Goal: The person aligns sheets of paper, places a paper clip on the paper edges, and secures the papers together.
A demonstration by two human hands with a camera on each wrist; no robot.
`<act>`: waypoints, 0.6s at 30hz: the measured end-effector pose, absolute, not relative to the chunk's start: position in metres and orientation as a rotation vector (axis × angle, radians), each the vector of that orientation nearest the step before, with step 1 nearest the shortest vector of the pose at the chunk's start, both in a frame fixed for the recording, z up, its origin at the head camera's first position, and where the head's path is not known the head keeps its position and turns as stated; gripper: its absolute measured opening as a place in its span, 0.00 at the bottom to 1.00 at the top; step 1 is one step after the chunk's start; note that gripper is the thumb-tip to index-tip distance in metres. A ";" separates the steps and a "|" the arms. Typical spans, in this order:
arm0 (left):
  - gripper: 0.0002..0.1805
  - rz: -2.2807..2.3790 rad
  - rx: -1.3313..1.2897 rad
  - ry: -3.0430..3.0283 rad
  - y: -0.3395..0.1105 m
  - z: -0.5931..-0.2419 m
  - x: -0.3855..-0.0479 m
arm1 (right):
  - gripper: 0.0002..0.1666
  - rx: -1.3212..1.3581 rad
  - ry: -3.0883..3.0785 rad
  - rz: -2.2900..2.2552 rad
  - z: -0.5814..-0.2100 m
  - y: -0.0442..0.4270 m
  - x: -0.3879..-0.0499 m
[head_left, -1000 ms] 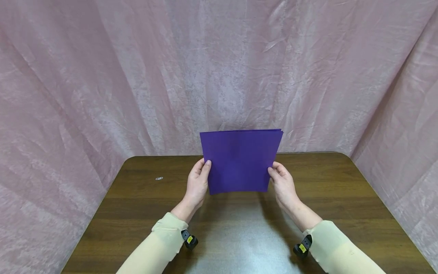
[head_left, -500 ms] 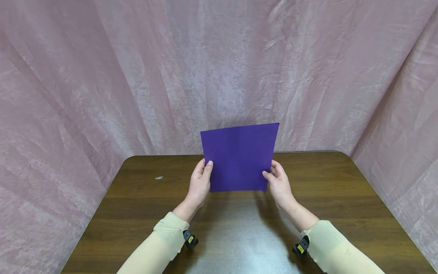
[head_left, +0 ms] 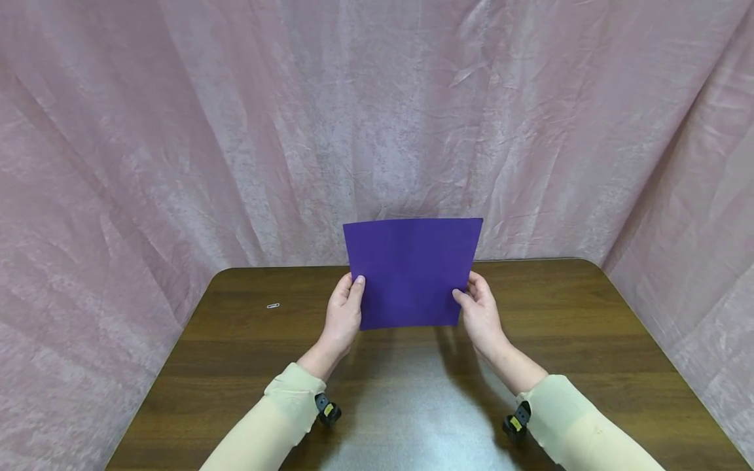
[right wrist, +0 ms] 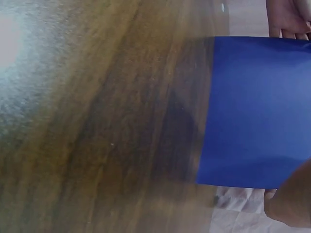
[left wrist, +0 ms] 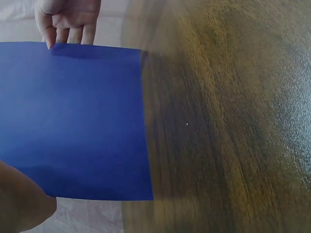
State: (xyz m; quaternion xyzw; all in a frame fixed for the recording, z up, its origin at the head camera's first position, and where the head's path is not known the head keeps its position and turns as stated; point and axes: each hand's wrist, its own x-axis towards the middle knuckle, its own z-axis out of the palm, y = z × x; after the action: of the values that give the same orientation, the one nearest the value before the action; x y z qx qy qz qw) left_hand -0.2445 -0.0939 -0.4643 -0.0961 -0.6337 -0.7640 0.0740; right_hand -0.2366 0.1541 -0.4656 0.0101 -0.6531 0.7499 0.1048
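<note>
Both hands hold up purple paper (head_left: 412, 275) above the far half of the table; it looks blue in the wrist views. My left hand (head_left: 344, 307) pinches its left edge, thumb in front and fingers behind. At the opposite edge, my right hand (head_left: 482, 317) grips it the same way, its thumb lying on the face. The sheet tilts back, with its top edge slightly bowed. On the table to the left lies a small white paper clip (head_left: 273, 305), apart from both hands. Whatever is behind the paper is hidden.
A brown wood-grain table (head_left: 235, 366) with rounded far corners spreads beneath the hands. Pink curtains (head_left: 389, 118) hang behind it and along its sides. Light glares off the near middle of the tabletop.
A second layer showed at the paper's top right a second ago; the top edges now line up. The right corner rose, then dropped slightly, and the right thumb shifted inward on the face.
</note>
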 end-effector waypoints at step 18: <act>0.14 -2.285 -0.338 -1.844 -0.087 -0.466 -0.247 | 0.14 0.018 -1.845 2.195 -0.465 0.143 -0.242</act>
State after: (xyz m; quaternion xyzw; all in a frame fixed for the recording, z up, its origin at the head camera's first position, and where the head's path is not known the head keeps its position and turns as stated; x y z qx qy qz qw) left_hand -0.2474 -0.0874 -0.4656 -0.1140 -0.6212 -0.7697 0.0929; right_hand -0.2418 0.1426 -0.4653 0.0064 -0.6373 0.7584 0.1367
